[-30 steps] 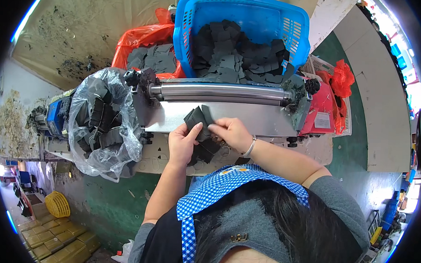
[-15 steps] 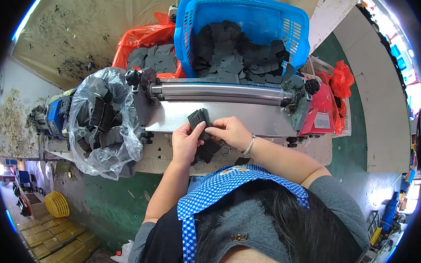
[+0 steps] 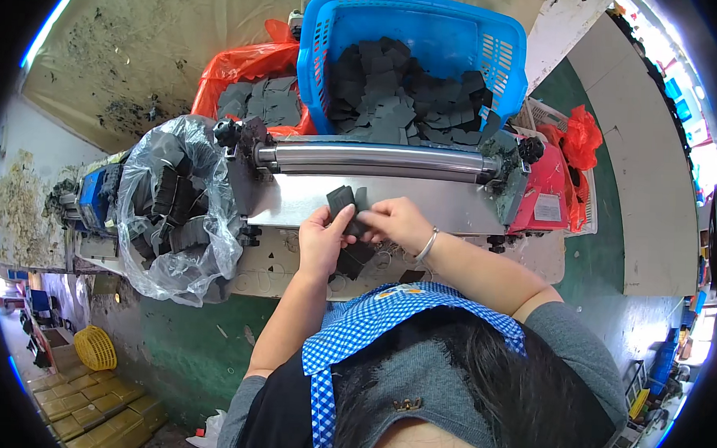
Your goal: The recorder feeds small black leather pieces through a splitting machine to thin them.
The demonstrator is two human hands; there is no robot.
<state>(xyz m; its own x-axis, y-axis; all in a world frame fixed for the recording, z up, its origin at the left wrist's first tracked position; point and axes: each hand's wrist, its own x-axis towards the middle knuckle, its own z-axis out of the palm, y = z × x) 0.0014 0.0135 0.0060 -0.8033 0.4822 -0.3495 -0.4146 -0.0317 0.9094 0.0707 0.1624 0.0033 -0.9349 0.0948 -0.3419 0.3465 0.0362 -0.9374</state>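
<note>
My left hand (image 3: 321, 242) is closed around a small stack of thin black sheet pieces (image 3: 341, 198), thumb across its front. At the stack's right side, one black piece (image 3: 362, 198) stands a little apart from the others. My right hand (image 3: 404, 224), with a bracelet at its wrist, pinches at this piece; its fingertips are slightly blurred. Both hands are over the front edge of a shiny metal plate (image 3: 438, 203), which lies before a steel roller (image 3: 376, 158). Below the hands, more black pieces (image 3: 352, 263) lie on the worktop, partly hidden by my fingers.
Behind the roller stands a blue basket (image 3: 413, 22) of black pieces, with a red bag (image 3: 222, 67) of them beside it. A clear plastic bag (image 3: 224, 259) with bundled black pieces sits at left. Elastic-like rings (image 3: 281, 280) and one black piece (image 3: 411, 276) lie on the worktop.
Both hands have shifted slightly to the right with the stack. One black piece now stands apart at the stack's right side, by my right fingertips.
</note>
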